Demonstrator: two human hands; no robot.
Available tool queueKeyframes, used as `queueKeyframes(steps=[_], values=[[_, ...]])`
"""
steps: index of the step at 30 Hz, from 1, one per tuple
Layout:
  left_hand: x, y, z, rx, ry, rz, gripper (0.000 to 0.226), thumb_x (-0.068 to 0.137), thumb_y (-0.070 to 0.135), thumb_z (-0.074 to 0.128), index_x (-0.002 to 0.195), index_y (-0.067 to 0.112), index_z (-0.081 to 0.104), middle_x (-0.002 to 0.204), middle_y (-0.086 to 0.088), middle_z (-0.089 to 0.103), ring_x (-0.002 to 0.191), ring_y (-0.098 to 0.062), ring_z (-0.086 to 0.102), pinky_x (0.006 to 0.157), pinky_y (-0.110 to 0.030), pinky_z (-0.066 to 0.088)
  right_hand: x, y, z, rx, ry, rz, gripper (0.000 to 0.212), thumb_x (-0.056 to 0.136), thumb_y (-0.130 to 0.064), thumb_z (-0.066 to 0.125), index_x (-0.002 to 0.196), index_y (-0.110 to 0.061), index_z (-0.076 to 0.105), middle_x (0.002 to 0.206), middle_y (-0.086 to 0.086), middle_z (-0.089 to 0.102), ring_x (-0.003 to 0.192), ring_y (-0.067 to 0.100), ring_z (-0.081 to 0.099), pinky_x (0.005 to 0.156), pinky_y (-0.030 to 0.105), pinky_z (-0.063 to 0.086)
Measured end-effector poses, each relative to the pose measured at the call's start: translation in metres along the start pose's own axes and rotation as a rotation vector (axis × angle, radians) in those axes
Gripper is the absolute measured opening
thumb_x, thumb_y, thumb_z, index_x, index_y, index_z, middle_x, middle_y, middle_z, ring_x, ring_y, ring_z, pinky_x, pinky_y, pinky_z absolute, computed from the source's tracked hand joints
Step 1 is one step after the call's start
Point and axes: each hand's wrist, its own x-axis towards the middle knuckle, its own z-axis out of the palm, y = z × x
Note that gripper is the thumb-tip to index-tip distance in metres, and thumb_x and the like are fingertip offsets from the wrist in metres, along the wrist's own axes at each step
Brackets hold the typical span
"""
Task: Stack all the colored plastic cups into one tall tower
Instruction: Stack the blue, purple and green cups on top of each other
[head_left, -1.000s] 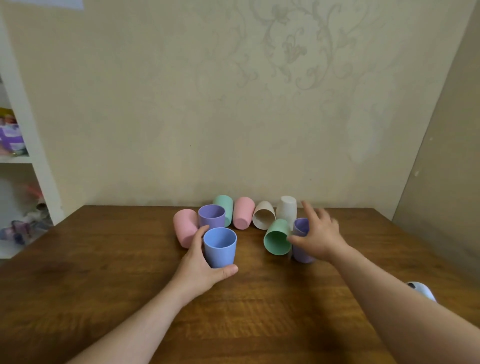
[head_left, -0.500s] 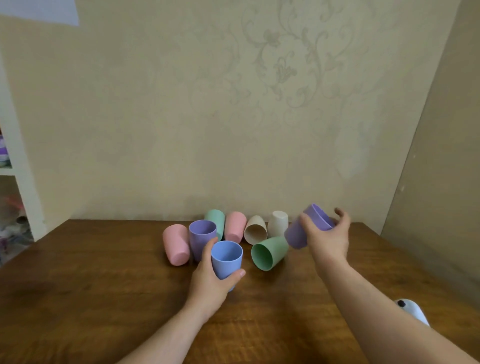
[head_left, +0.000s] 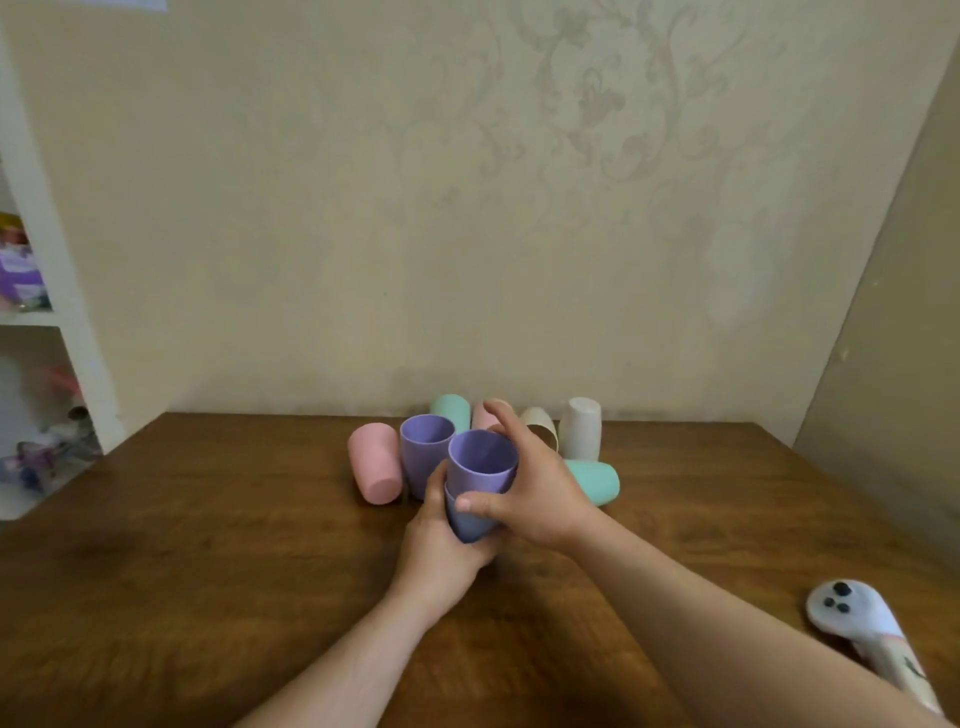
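Observation:
A purple cup (head_left: 480, 464) sits nested upright in a blue cup (head_left: 467, 522) near the middle of the wooden table (head_left: 208, 545). My right hand (head_left: 535, 493) grips the purple cup from the right. Wrapped around the blue cup from below and the left is my left hand (head_left: 441, 551). Behind them stand or lie a second purple cup (head_left: 423, 452), a pink cup (head_left: 374, 470) upside down, a green cup (head_left: 452, 408), a second pink cup (head_left: 483, 415), a beige cup (head_left: 543, 428), a white cup (head_left: 581, 428) and a green cup (head_left: 595, 480) on its side.
A white controller (head_left: 862, 623) lies on the table at the near right. A white shelf unit (head_left: 47, 312) with toys stands at the left. The wall runs close behind the cups, and another wall borders the table on the right.
My right hand lifted the purple cup, carried it left and set it into the blue cup that my left hand holds. The green cup on its side stays where it was.

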Motion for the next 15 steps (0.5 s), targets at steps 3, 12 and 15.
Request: queueKeyframes(steps=[3, 12, 15], values=[[0.001, -0.002, -0.001, -0.018, 0.017, 0.005, 0.106, 0.071, 0.034, 0.1, 0.157, 0.043, 0.039, 0.145, 0.021, 0.062, 0.127, -0.008, 0.065, 0.104, -0.036, 0.06, 0.009, 0.012, -0.018, 0.07, 0.126, 0.037, 0.095, 0.084, -0.057, 0.073, 0.166, -0.034, 0.032, 0.139, -0.011, 0.059, 0.133, 0.015, 0.054, 0.114, 0.037, 0.044], [0.0, 0.0, -0.001, -0.027, 0.032, 0.012, 0.11, 0.064, 0.048, 0.1, 0.155, 0.047, 0.038, 0.144, 0.026, 0.061, 0.128, -0.005, 0.064, 0.107, -0.04, 0.059, -0.003, 0.101, -0.042, -0.67, -0.226, 0.245, 0.106, 0.085, -0.053, 0.079, 0.167, -0.041, 0.012, 0.171, -0.007, 0.027, 0.156, 0.032, 0.026, 0.125, 0.055, 0.032], [-0.002, 0.002, -0.001, -0.042, 0.033, 0.018, 0.116, 0.057, 0.055, 0.098, 0.155, 0.05, 0.036, 0.146, 0.028, 0.059, 0.131, -0.004, 0.062, 0.109, -0.043, 0.058, -0.003, 0.103, -0.033, -0.571, -0.045, 0.219, 0.096, 0.084, -0.05, 0.084, 0.161, -0.042, 0.027, 0.164, -0.008, 0.041, 0.152, 0.026, 0.036, 0.122, 0.056, 0.032]])
